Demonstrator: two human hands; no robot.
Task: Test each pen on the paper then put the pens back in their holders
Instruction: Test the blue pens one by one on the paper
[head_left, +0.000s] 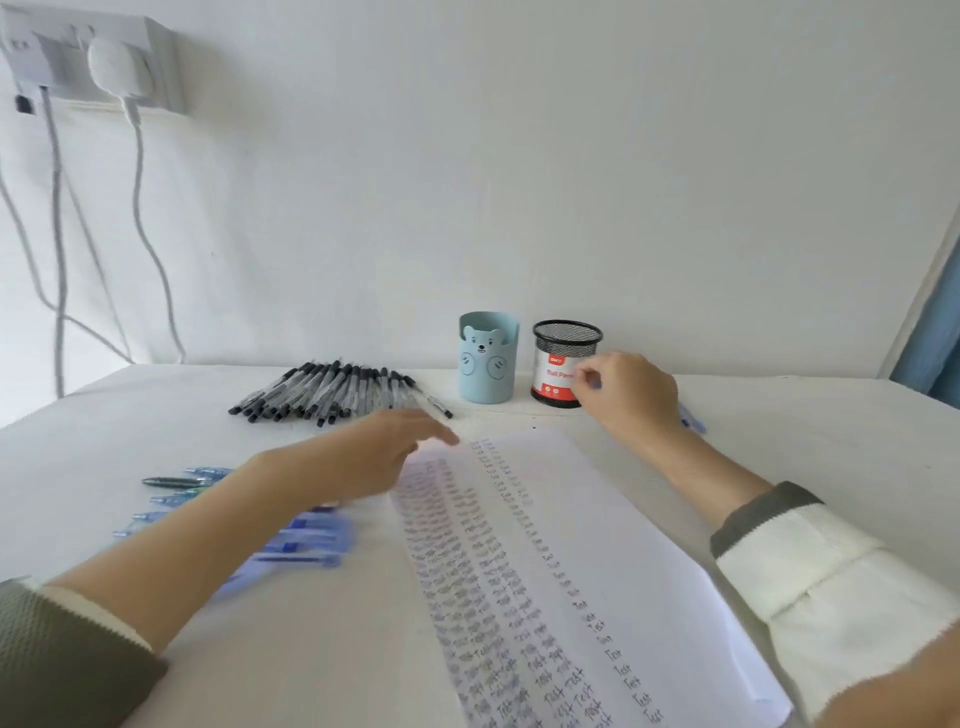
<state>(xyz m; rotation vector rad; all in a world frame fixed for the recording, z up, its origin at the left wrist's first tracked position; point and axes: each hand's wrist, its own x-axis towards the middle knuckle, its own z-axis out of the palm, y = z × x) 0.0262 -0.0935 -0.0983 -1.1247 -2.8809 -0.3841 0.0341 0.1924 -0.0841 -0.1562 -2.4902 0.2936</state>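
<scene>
Bench: white, against wall; carries everything.
Paper: big sheet, centre-right, angled; columns of "Test" scribbles fill its left part, right part blank.
Black pens: capped, fanned in a pile at back, left of holders.
Blue pens: loose group front-left, partly under left forearm; nearer ones blurred.
Bear holder: pale blue, upright, back centre; no pens stick out.
Mesh holder: black, upright, just beside bear holder on its right; no pens stick out either.
Left grip: open-handed, fingers straight, holds nothing; blurred, over paper's top-left edge.
Right grip: thumb + fingers pinch a blue pen, hand right in front of mesh holder.
Held pen: one end pokes out behind hand, other shows at fingertips; cap on or off, can't tell.
Step (judged): either dropping a tested blue pen into the mesh holder or bringing it to the paper; can't say which.
How to do well: if returning, tip pen upright, clear the rim, let go low so holder doesn't topple. If testing, flatten left palm on sheet, write in blank right area.
Risk: sleeve or forearm sweeping loose blue pens off bench.
</scene>
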